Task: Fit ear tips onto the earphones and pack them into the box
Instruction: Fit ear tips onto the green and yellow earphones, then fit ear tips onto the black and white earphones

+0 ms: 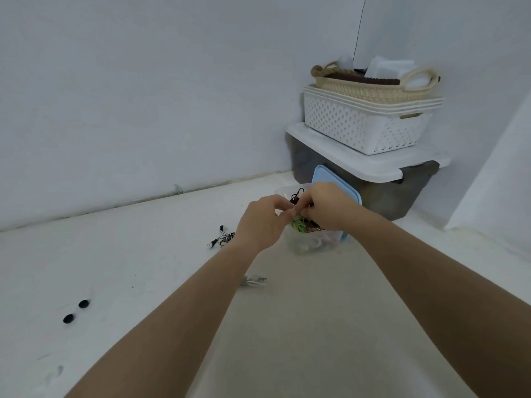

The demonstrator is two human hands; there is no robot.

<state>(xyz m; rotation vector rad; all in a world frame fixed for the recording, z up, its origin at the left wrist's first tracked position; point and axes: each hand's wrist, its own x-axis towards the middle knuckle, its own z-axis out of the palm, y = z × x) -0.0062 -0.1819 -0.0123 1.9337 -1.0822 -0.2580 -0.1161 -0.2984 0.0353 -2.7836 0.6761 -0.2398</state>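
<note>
A clear plastic box (309, 245) stands on the white surface, holding tangled earphones in black, green and reddish colours. My left hand (263, 222) and my right hand (327, 206) meet just above its opening, and both pinch a green earphone bundle (298, 224). Black earphone cable (296, 196) loops up behind my fingers. The box's light blue lid (346, 191) leans behind it. A second black earphone set (222, 239) lies on the surface left of the box. Two loose black ear tips (76, 311) lie at the near left.
A dark storage bin (382, 193) with a white lid stands in the corner behind the box, with stacked white baskets (365, 124) and a woven basket (373, 84) on top. A white cable piece (254, 281) lies under my left forearm. Walls close off the back and right.
</note>
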